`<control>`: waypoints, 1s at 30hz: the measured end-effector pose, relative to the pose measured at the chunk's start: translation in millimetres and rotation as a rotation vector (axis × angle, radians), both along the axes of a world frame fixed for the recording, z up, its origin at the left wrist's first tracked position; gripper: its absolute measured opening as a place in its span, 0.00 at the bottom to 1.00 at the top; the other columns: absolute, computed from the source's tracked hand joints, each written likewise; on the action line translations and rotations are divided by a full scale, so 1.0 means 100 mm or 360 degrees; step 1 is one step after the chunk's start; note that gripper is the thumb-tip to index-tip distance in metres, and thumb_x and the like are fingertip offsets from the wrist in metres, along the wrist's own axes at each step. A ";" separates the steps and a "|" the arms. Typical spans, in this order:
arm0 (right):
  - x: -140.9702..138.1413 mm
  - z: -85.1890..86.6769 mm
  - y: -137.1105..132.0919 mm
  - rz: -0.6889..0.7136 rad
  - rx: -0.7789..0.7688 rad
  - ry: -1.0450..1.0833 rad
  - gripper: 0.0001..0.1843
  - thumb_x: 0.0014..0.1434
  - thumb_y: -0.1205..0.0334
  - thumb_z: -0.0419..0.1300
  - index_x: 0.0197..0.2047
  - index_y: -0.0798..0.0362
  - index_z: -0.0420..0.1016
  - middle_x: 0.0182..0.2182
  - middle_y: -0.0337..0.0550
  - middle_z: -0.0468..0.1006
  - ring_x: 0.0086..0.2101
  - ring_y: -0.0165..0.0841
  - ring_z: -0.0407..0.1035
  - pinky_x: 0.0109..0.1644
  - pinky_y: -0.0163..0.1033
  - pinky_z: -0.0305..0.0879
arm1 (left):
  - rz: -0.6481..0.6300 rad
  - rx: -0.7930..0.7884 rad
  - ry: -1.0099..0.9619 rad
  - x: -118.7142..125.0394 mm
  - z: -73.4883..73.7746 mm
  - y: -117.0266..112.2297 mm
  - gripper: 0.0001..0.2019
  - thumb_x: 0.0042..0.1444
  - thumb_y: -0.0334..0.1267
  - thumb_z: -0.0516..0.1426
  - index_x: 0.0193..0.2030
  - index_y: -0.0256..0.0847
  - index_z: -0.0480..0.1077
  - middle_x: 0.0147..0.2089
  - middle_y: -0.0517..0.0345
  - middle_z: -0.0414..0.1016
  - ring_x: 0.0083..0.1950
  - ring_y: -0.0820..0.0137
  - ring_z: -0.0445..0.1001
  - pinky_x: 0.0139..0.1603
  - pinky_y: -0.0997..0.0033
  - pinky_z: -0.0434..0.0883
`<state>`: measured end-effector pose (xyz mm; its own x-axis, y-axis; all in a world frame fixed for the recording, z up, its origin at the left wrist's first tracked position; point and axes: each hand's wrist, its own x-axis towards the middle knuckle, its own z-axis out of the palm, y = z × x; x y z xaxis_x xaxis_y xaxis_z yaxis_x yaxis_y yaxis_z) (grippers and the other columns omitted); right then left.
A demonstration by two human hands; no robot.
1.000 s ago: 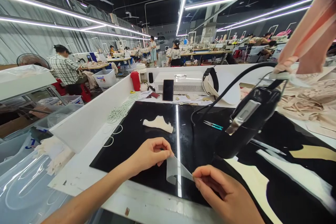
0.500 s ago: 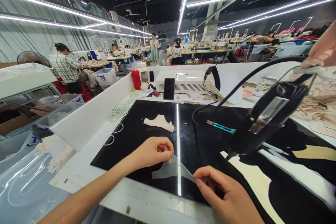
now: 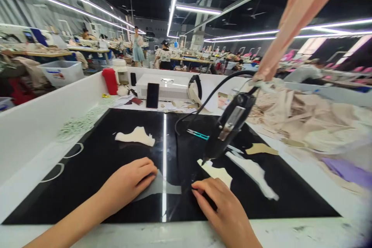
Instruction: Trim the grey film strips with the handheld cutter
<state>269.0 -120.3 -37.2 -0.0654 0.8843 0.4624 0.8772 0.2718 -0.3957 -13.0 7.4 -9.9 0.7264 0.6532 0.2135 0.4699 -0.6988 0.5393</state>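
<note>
My left hand is closed over the upper left part of a thin translucent grey piece, its fingertips at that edge. The piece lies on a glossy black board, partly covered by my hand. To its right, my right hand has curled fingers, thumb and index tips close together; whatever they pinch, if anything, is too faint to tell. Just beyond this hand is a cream cut piece. Over it hangs a black corded tool, nozzle pointing down.
White cut pieces, a tan piece and teal thread snips lie on the board. Behind stand a phone and a white metal box. Light green cord is at left, heaped beige fabric at right.
The view has turned right. The translucent piece, stretched between both hands before, now lies flatter under my left hand; my right hand has come away from its edge.
</note>
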 end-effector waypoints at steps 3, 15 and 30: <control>0.39 0.14 -0.04 -0.0309 0.0005 -0.0148 0.13 0.76 0.55 0.54 0.44 0.44 0.80 0.37 0.41 0.84 0.38 0.37 0.78 0.41 0.39 0.75 | -0.0062 0.0213 -0.0019 -0.05 -0.16 0.07 0.14 0.73 0.38 0.51 0.49 0.48 0.79 0.52 0.57 0.80 0.49 0.67 0.81 0.53 0.72 0.76; 1.23 -0.10 0.24 -0.0776 0.0041 -0.0660 0.14 0.75 0.54 0.54 0.48 0.51 0.79 0.42 0.50 0.83 0.40 0.43 0.76 0.46 0.48 0.71 | 0.0016 0.0498 -0.0122 -0.14 -0.34 0.16 0.15 0.74 0.47 0.53 0.52 0.55 0.81 0.55 0.64 0.82 0.48 0.70 0.85 0.53 0.80 0.79; 1.41 -0.07 0.28 -0.0876 -0.0081 -0.0471 0.11 0.73 0.57 0.63 0.51 0.55 0.78 0.44 0.43 0.81 0.39 0.33 0.78 0.43 0.42 0.79 | 0.0014 0.0427 -0.0110 -0.14 -0.32 0.18 0.15 0.73 0.45 0.52 0.51 0.54 0.82 0.55 0.62 0.82 0.49 0.68 0.85 0.53 0.78 0.80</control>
<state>409.9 -92.5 -44.7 0.2873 0.8450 0.4510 0.9576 -0.2640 -0.1154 -27.1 25.1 -41.6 0.6988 0.5729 0.4284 0.4451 -0.8170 0.3665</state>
